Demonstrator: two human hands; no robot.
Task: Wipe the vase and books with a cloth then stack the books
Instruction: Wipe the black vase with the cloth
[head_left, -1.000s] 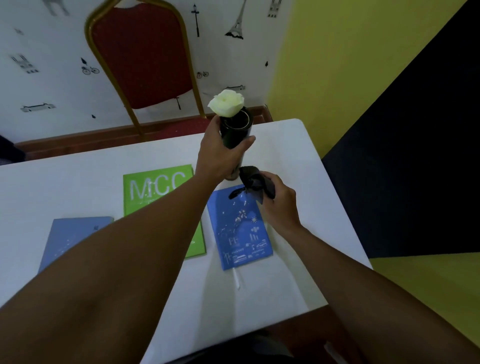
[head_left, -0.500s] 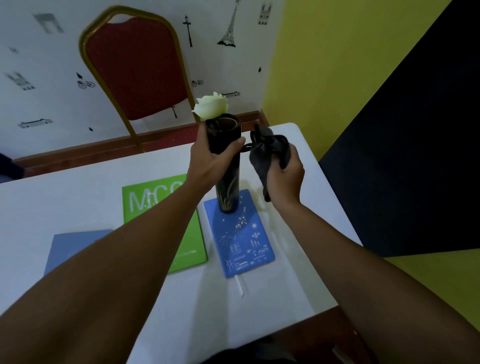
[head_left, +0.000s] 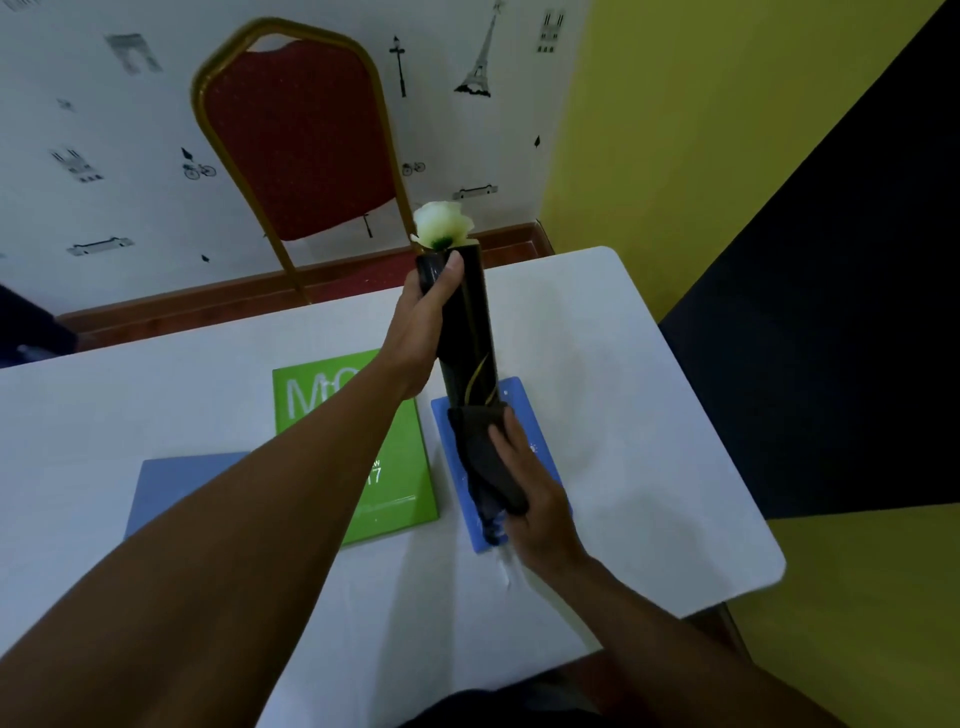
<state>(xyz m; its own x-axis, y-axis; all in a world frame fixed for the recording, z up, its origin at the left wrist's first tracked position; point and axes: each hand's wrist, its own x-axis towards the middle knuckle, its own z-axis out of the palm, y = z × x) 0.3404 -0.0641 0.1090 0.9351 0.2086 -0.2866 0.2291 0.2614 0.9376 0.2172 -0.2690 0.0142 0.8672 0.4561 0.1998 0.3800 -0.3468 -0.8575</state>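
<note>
White table (head_left: 649, 364): left hand (head_left: 415, 332) grips vase (head_left: 467, 332); right hand (head_left: 530, 493) presses cloth (head_left: 483, 457) around base.

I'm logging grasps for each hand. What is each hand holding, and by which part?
The left hand grips the black vase near its rim. The right hand holds the dark cloth, wrapped around the vase's lower end.

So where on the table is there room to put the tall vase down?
The table is bare right of the blue book, toward the rounded corner, and along the far edge behind the green book. The middle is crowded with books.
</note>
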